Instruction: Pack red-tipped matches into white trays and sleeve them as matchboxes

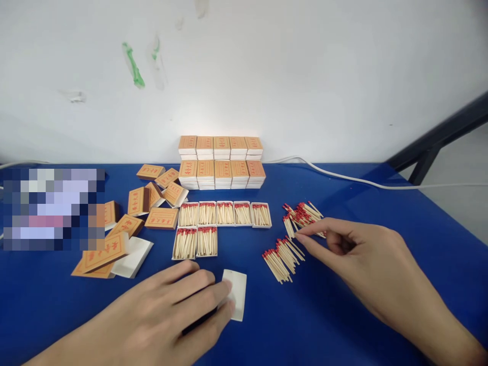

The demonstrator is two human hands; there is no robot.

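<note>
**Left hand** [179, 300]: low on the table, fingers half curled, fingertips and thumb closed loosely on the near-left edge of the white tray [237, 292]. The tray lies on the cloth near the centre and appears to be unfilled.

**Right hand** [354, 254]: thumb and forefinger drawn nearly together at the near edge of the loose matches [303, 213]. Whether any stick is caught between them cannot be told.

**Second match bundle** [282, 256]: just beside that pile, heads all one way.

**Step, as judged:** sticks are being gathered while the tray is steadied. A clean lift calls for a firm pinch across the stems, with the heads kept aligned.

**Filled trays** [224, 213]: five in a row, and two more [195, 241] in front of them.

**Closed boxes** [221, 162]: stacked against the wall.

**Loose sleeves** [152, 203]: scattered to the left.

**Blue table** [343, 325]; **white cable** [343, 177] behind.
</note>
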